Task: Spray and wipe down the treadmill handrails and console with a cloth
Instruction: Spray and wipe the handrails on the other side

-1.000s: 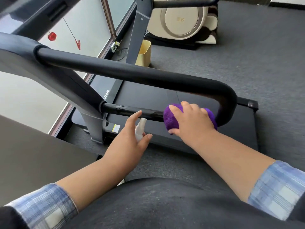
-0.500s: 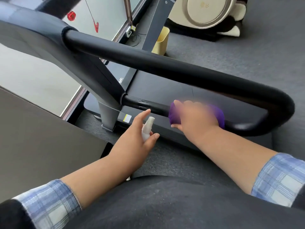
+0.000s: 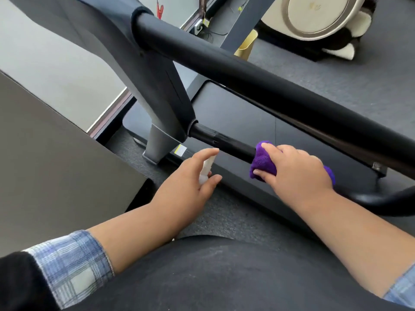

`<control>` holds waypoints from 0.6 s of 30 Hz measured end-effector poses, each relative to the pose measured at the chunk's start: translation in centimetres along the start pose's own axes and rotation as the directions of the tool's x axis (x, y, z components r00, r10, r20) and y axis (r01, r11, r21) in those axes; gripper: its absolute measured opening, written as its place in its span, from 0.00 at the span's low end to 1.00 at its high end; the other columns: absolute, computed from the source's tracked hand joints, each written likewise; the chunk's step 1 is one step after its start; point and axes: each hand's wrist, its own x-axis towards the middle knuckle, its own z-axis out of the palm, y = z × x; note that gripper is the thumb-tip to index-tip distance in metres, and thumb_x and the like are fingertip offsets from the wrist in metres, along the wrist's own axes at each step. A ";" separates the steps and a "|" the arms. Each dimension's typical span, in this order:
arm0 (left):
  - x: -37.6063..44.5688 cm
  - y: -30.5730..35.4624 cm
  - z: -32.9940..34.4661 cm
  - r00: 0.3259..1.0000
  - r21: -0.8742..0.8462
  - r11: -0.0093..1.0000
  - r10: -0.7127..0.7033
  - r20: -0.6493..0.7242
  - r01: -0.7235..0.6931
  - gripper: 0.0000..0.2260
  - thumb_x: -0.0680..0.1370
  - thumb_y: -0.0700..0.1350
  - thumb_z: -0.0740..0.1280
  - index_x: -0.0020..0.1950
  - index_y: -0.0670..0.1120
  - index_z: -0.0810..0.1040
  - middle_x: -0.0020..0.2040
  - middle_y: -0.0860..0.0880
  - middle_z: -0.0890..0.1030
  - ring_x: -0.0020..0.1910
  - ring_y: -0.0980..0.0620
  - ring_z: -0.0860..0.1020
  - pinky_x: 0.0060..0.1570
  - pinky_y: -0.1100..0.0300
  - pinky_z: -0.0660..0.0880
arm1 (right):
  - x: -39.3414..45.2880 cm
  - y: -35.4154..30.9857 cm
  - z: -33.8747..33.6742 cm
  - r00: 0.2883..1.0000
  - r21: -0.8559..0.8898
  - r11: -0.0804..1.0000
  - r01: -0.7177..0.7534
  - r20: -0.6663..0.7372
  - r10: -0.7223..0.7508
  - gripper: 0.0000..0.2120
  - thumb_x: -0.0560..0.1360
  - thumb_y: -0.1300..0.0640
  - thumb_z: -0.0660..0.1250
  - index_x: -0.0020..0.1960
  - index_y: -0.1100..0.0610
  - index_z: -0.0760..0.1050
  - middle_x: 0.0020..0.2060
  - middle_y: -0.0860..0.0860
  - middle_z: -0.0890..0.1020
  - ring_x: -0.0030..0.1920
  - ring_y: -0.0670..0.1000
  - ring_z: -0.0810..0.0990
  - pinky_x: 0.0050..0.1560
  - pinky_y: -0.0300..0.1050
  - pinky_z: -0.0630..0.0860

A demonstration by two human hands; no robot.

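Note:
A thick black padded handrail (image 3: 258, 84) runs from upper left to right across the head view. Below it a thinner glossy black bar (image 3: 224, 143) comes out of the grey upright (image 3: 161, 97). My right hand (image 3: 294, 173) grips a purple cloth (image 3: 261, 161) wrapped over that thin bar. My left hand (image 3: 186, 187) holds a small white spray bottle (image 3: 207, 168) just left of the cloth, index finger on its top, nozzle toward the bar. The console is out of view.
The treadmill deck (image 3: 242, 115) lies under the bars on dark grey carpet (image 3: 336, 86). A grey panel (image 3: 45, 164) stands at the left. Behind are a yellow bin (image 3: 246, 47), a cream round machine (image 3: 314, 16) and a window.
The view has swung closer and leftward along the rail. My right hand has slid the purple cloth along the thin bar toward the upright. My left hand keeps the bottle beside it.

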 end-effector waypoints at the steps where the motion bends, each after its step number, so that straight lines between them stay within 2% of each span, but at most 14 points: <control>1: -0.1 -0.4 -0.5 1.000 0.012 1.000 -0.009 -0.011 0.009 0.22 0.78 0.58 0.66 0.66 0.77 0.60 0.59 0.62 0.75 0.54 0.70 0.74 0.49 0.68 0.70 | 0.3 -0.6 0.0 1.000 0.004 1.000 0.008 -0.004 -0.008 0.30 0.73 0.29 0.56 0.68 0.46 0.69 0.53 0.51 0.80 0.48 0.59 0.80 0.42 0.51 0.75; 3: -0.5 -1.0 -1.4 0.999 0.030 0.999 -0.039 -0.037 0.040 0.23 0.77 0.60 0.65 0.64 0.80 0.57 0.57 0.62 0.75 0.52 0.72 0.73 0.46 0.71 0.67 | 1.5 -2.2 -0.2 1.000 0.021 0.999 0.028 0.007 -0.028 0.31 0.74 0.30 0.54 0.69 0.47 0.68 0.55 0.51 0.80 0.50 0.59 0.80 0.43 0.52 0.75; 5: -0.9 -1.4 -2.2 0.996 0.031 0.996 -0.076 -0.054 0.078 0.22 0.76 0.61 0.64 0.65 0.79 0.58 0.55 0.61 0.76 0.50 0.72 0.74 0.44 0.70 0.68 | 3.5 -4.5 -0.5 0.998 0.039 0.997 0.059 0.010 -0.060 0.31 0.75 0.30 0.53 0.70 0.47 0.66 0.56 0.52 0.80 0.52 0.59 0.80 0.44 0.52 0.75; 8: -0.9 -1.7 -3.0 0.993 0.041 0.994 -0.096 -0.067 0.099 0.22 0.76 0.61 0.64 0.67 0.75 0.60 0.54 0.59 0.76 0.49 0.72 0.74 0.44 0.71 0.67 | 7.6 -9.3 -0.4 0.993 0.108 0.987 0.116 0.008 -0.118 0.30 0.77 0.32 0.57 0.72 0.48 0.64 0.57 0.53 0.79 0.54 0.60 0.79 0.46 0.53 0.73; 11: -0.8 -1.9 -3.5 0.992 0.073 0.992 -0.098 -0.074 0.103 0.23 0.77 0.60 0.65 0.68 0.74 0.60 0.55 0.60 0.76 0.51 0.71 0.73 0.45 0.74 0.66 | 10.5 -13.4 -0.3 0.989 0.107 0.984 0.143 0.024 -0.146 0.31 0.78 0.34 0.60 0.73 0.51 0.62 0.57 0.54 0.78 0.55 0.59 0.78 0.44 0.52 0.68; 14: -1.2 -2.0 -3.4 0.994 0.087 0.991 -0.092 -0.064 0.098 0.23 0.77 0.61 0.64 0.68 0.74 0.59 0.55 0.62 0.75 0.52 0.69 0.73 0.46 0.71 0.68 | 11.0 -13.6 -0.4 0.987 0.072 0.987 0.142 0.062 -0.147 0.33 0.77 0.35 0.64 0.73 0.52 0.61 0.57 0.54 0.77 0.56 0.59 0.78 0.42 0.52 0.65; 16: -1.5 -1.9 -3.2 0.995 0.077 0.993 -0.085 -0.061 0.089 0.23 0.78 0.61 0.64 0.68 0.75 0.57 0.56 0.62 0.75 0.52 0.65 0.75 0.48 0.65 0.70 | 10.4 -12.2 -0.7 0.984 0.136 0.981 0.141 0.093 -0.154 0.31 0.75 0.35 0.67 0.70 0.50 0.63 0.54 0.54 0.77 0.54 0.60 0.79 0.42 0.52 0.67; 18: -1.4 -1.9 -3.0 0.995 0.055 0.996 -0.069 -0.068 0.073 0.24 0.78 0.60 0.64 0.69 0.74 0.57 0.58 0.62 0.74 0.54 0.64 0.75 0.49 0.65 0.69 | 9.3 -10.6 -1.2 0.982 0.180 0.977 0.118 0.127 -0.142 0.32 0.74 0.35 0.69 0.70 0.48 0.62 0.53 0.53 0.78 0.52 0.60 0.79 0.43 0.52 0.71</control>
